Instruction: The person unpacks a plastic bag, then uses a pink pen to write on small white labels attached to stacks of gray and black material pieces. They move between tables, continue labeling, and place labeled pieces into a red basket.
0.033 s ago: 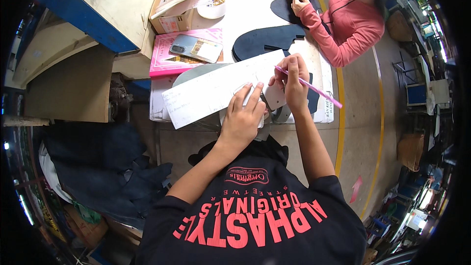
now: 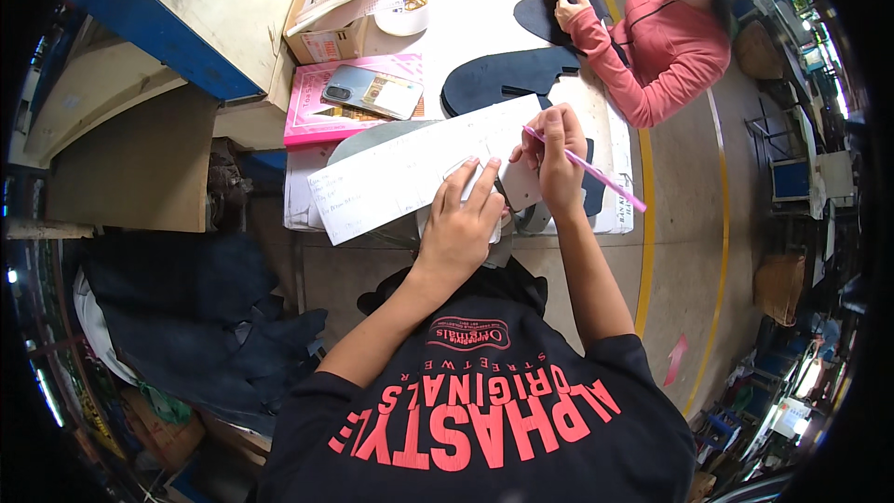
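Observation:
A long white sheet of paper (image 2: 400, 172) with handwriting at its left end lies slantwise before me, over sewing-machine parts at the table's near edge. My left hand (image 2: 458, 214) rests at the sheet's lower edge with its fingers stretched out and apart. A white piece under that palm is mostly hidden. In my right hand (image 2: 559, 154), at the sheet's right end, a pink pen (image 2: 610, 182) is held between thumb and fingers, its back end pointing down to the right. The hand hides part of the pen's front end.
Dark blue cut pieces (image 2: 498, 79) lie beyond the paper. A phone (image 2: 372, 93) sits on a pink box (image 2: 303, 107) at left, near an open carton (image 2: 331, 37). Across the table a person in a pink jacket (image 2: 666, 51) handles a dark piece. Dark fabric (image 2: 177, 317) is heaped at lower left.
The back end of the pink pen has tipped slightly down and left with a small turn of my right hand. My left hand and the paper stay in place.

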`<state>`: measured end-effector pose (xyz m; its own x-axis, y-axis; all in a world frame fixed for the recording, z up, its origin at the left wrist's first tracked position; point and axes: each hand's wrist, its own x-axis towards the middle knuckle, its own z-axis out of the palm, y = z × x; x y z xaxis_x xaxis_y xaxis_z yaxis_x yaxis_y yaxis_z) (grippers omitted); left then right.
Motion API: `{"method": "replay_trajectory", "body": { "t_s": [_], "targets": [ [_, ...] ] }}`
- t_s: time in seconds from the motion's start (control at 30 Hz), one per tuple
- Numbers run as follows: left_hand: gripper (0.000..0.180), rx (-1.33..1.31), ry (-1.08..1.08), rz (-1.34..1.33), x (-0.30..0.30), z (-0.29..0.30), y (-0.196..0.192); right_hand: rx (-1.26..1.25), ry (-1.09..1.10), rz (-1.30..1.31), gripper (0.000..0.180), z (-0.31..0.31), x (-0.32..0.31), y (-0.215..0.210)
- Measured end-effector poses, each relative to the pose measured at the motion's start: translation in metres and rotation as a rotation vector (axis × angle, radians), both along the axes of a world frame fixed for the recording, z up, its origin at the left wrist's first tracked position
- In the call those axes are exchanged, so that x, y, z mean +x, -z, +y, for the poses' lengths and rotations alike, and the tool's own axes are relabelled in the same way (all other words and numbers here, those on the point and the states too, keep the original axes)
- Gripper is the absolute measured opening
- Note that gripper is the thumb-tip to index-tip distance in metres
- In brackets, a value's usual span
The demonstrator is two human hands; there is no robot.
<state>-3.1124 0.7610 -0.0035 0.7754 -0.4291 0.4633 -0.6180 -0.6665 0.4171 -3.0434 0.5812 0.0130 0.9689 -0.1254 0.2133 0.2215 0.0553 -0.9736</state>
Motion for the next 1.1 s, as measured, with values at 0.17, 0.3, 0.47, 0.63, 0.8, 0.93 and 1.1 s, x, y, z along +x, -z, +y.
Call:
{"method": "replay_trajectory", "body": {
  "t_s": [0.17,0.3,0.47,0.63,0.8,0.93,1.1],
  "targets": [
    [0.018,-0.009,0.01,-0.009,0.0,0.003,0.0,-0.015,-0.089,-0.114,0.047,0.004,0.0,0.011],
    [0.019,0.013,0.001,-0.028,0.005,0.003,0.005,-0.051,-0.116,-0.127,0.051,0.007,0.01,0.011],
    [0.018,-0.021,-0.042,-0.06,0.005,-0.003,0.008,-0.252,0.01,-0.121,0.05,0.01,0.008,0.009],
    [0.019,-0.054,-0.064,-0.065,0.008,-0.004,0.009,-0.32,0.038,-0.238,0.045,0.013,0.006,0.011],
    [0.022,-0.057,-0.066,-0.052,0.008,-0.004,0.01,-0.436,0.064,-0.283,0.039,0.02,0.011,0.013],
    [0.023,-0.055,-0.067,-0.041,0.009,-0.004,0.01,-0.599,0.071,-0.285,0.032,0.021,0.008,0.012],
    [0.023,-0.048,-0.063,-0.024,0.009,-0.004,0.008,-0.631,0.05,-0.3,0.03,0.021,0.007,0.012]
  ]
}}
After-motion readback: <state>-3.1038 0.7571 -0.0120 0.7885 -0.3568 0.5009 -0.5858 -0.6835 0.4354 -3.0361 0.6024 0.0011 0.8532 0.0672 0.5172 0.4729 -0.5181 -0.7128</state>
